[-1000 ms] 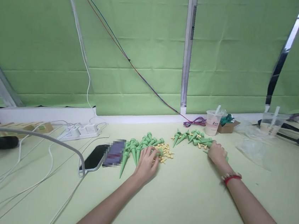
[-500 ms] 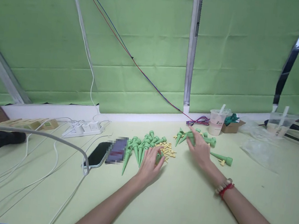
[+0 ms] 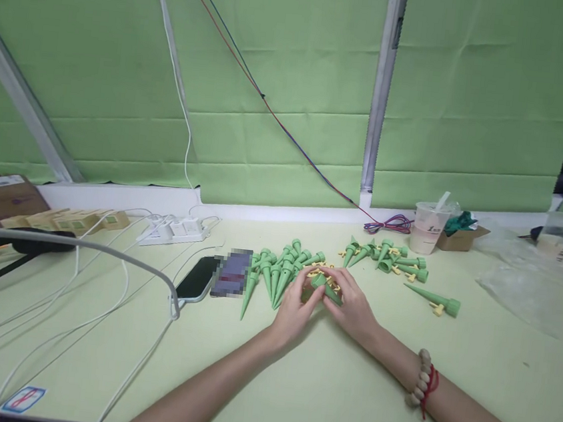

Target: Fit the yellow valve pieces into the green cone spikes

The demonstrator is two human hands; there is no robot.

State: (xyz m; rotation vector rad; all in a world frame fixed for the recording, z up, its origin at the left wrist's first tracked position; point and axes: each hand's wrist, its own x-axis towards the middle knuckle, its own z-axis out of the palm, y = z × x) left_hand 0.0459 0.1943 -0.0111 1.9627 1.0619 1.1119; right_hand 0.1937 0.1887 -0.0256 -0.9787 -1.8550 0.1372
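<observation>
Above the front of the table, both hands meet around one green plant watering spike [image 3: 333, 296]. My left hand [image 3: 295, 313] curls with its thumb and fingers at the spike's wide capped end. My right hand [image 3: 355, 314] closes over the narrower part, hiding its tip. Just behind the hands lie small yellow valve pieces [image 3: 326, 267], partly covered by the fingers. To the left is a pile of green spikes [image 3: 275, 271]. Further right lies a group of spikes with yellow pieces fitted [image 3: 390, 255], and one separate spike [image 3: 436, 300] lies nearer to me.
Left of the pile lie a phone [image 3: 199, 277] and a blurred purple item [image 3: 232, 274]. White cables [image 3: 98, 329] cross the left side toward a power strip [image 3: 173, 230]. A drink cup [image 3: 426, 229], a small carton [image 3: 460, 238] and clear plastic bags [image 3: 518, 296] stand or lie at right.
My right hand has moved left from the right-hand group of spikes to join my left hand. Both now hold one spike. The view has shifted slightly.
</observation>
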